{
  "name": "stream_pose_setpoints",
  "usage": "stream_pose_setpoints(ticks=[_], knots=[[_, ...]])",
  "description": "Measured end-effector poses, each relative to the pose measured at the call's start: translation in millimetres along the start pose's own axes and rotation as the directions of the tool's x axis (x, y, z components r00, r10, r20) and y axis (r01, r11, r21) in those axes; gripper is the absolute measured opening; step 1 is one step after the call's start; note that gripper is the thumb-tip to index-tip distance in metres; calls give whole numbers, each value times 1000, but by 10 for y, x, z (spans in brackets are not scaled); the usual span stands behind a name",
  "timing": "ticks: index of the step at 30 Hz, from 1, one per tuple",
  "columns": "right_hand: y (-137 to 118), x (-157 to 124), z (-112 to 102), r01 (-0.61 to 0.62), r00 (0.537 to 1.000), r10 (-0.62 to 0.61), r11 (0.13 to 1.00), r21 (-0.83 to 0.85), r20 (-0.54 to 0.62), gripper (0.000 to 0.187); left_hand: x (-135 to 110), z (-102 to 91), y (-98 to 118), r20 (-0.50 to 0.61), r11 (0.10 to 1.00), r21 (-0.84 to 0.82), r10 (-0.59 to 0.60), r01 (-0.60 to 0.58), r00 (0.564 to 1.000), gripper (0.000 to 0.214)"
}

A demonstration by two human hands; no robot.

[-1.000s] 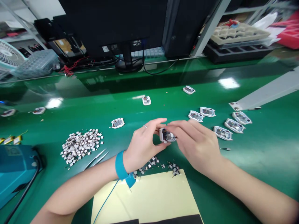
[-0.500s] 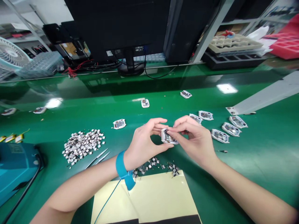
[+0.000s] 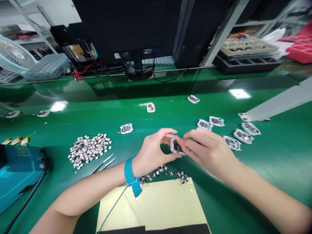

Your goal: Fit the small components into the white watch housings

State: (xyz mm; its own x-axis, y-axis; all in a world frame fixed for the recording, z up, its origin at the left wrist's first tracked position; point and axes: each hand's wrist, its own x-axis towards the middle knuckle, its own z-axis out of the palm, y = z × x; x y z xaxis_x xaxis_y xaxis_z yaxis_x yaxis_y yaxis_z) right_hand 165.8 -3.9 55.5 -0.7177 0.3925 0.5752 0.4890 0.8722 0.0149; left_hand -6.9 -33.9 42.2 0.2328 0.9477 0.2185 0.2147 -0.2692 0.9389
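Above the green bench I hold a small white device shell with a circuit board showing inside. My left hand, with a blue wrist strap and a ring, pinches the shell between thumb and fingers. My right hand meets it from the right, with fingertips pressed on the shell's open face. Whether those fingertips hold a small part is hidden. Below the hands lie several tiny silver parts at the top edge of a yellow sheet.
A heap of small silver squares and tweezers lie to the left. More open shells sit to the right, others further back. A teal box with a cable stands far left; a monitor and trays stand behind.
My right fingers curled up to the shell, then stretched flatter over its face. The view shifted slightly; both hands stayed in the same place on the shell.
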Motion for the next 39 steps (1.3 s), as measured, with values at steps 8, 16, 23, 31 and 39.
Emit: stream_pose_setpoints(ticks=[8,16,23,31,39], knots=[[-75,194,-27,61,984,-70,997,57,165,25,-95,-129,38,27,999,27,-23,22,999,52],[-126,420,3,77,972,-77,997,8,224,25,-138,-270,46,-51,999,31,15,-14,999,48],[-109,580,111,277,904,-294,956,98,311,24,-192,-330,-85,-58,991,136,2,6,998,50],[757,1240,1073,98,867,-183,974,202,463,55,-386,-706,-460,-135,797,589,-67,135,989,39],[1029,1203,1239,-108,835,-11,977,183,550,25,-436,-724,-171,279,679,721,-102,-138,955,18]])
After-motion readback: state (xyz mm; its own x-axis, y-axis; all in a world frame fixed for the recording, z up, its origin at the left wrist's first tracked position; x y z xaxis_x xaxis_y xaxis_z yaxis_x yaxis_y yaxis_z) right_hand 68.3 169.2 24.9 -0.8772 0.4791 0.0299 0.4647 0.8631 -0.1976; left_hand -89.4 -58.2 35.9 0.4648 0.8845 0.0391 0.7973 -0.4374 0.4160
